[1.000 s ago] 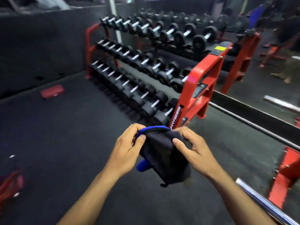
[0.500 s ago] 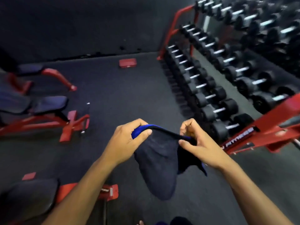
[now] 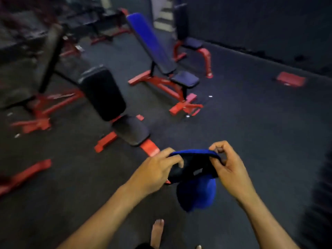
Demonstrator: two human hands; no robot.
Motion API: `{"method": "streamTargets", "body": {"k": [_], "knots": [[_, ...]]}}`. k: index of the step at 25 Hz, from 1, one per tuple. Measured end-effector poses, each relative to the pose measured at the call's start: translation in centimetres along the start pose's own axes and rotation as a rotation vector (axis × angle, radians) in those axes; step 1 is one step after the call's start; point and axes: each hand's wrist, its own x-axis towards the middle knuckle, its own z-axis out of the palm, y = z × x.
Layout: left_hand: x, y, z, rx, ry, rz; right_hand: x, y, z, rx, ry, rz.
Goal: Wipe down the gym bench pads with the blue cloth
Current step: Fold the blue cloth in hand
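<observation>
The left hand (image 3: 156, 169) and right hand (image 3: 227, 168) each pinch an end of the blue cloth (image 3: 195, 178), stretched between them at waist height with its lower fold hanging loose. Beyond the cloth, nearest to it, stands a black-padded bench (image 3: 115, 108) on a red frame; a blue-backed incline bench (image 3: 158, 49) sits farther off behind that. No pad appears wiped yet: the cloth is being readied, and the next move likely calls for stepping to the nearest bench and pressing the cloth flat on its seat.
</observation>
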Motion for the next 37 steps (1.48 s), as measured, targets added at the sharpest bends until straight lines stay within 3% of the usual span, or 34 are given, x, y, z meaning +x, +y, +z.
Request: {"method": "streamTargets", "body": {"k": [3, 13, 17, 23, 26, 31, 37], "knots": [[-5.8, -1.3, 0.6, 0.069, 0.09, -0.221, 0.6, -0.8, 4.9, 0.11, -0.154, -0.003], [-25.6, -4.8, -0.8, 0.07, 0.362, -0.725, -5.3, -10.2, 25.3, 0.01, -0.65, -0.247], [-35.1, -8.6, -3.9, -0.006, 0.488, -0.696, -8.4, -12.7, 34.0, -0.067, -0.749, -0.378], [-45.6, -15.1, -9.2, -0.075, 0.529, -0.615, -10.1, -13.1, 44.8, -0.153, -0.863, -0.545], [-47.4, -17.6, -11.5, 0.032, 0.617, -0.65, -9.6, -13.5, 47.6, -0.168, -0.927, -0.547], [-48.2, -28.6, -17.8, 0.088, 0.817, -0.682, -3.9, -15.2, 57.6, -0.287, -0.972, -0.604], [-49.8, -40.8, -26.8, 0.191, 0.839, -0.775, 5.0, -18.5, 70.6, -0.173, -0.941, -0.637]]}}
